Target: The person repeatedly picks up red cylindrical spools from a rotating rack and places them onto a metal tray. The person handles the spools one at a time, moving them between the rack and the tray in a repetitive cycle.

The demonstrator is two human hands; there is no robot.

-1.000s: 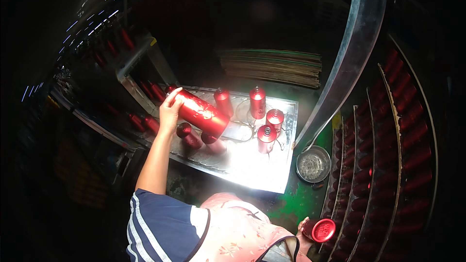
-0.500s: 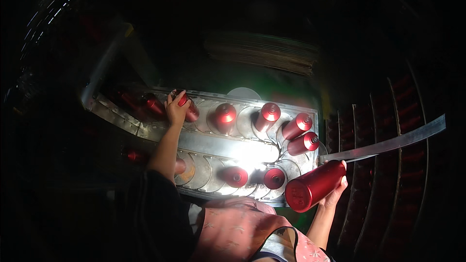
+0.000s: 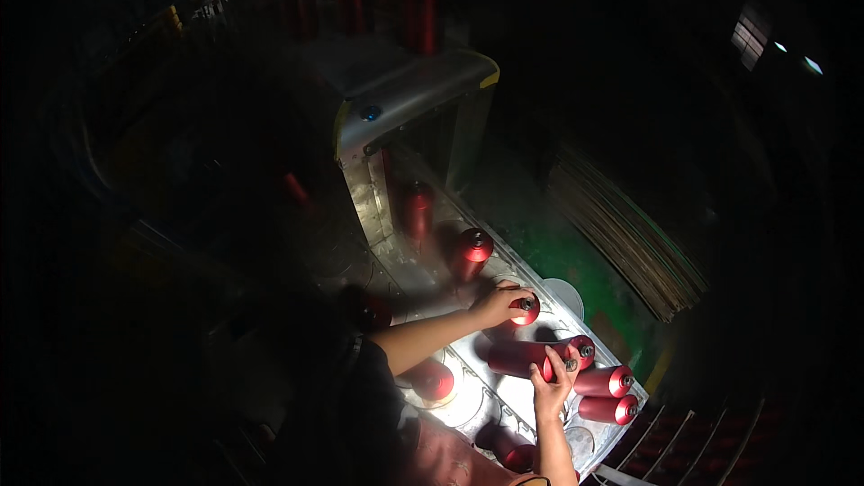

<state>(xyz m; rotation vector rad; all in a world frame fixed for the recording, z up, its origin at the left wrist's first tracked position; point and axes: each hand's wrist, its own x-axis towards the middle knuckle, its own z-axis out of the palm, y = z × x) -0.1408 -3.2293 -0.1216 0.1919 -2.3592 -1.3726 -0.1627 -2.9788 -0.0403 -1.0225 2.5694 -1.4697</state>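
My left hand (image 3: 498, 308) is closed on the neck end of a red metal bottle (image 3: 526, 310) that stands on the metal conveyor (image 3: 576, 319). In my right hand (image 3: 553, 380) is another red bottle (image 3: 515, 358), gripped near its neck. It is tilted over, its body reaching left across the conveyor. Beyond my right hand stands a red bottle (image 3: 585, 348), with two more red bottles (image 3: 601, 382) beside it near the conveyor's end. On the other side of my left hand is a red bottle (image 3: 474, 247).
A metal housing (image 3: 418, 99) arches over the conveyor's far part, with a red bottle (image 3: 417, 205) near its opening. Along the near row are several red bottles (image 3: 434, 380). A stack of flat sheets (image 3: 630, 234) lies beyond the conveyor; dark racks (image 3: 693, 450) stand at lower right.
The view has turned left, bringing the housing into sight. My right hand has brought its bottle from the conveyor's near right corner to over the conveyor, close to my left hand.
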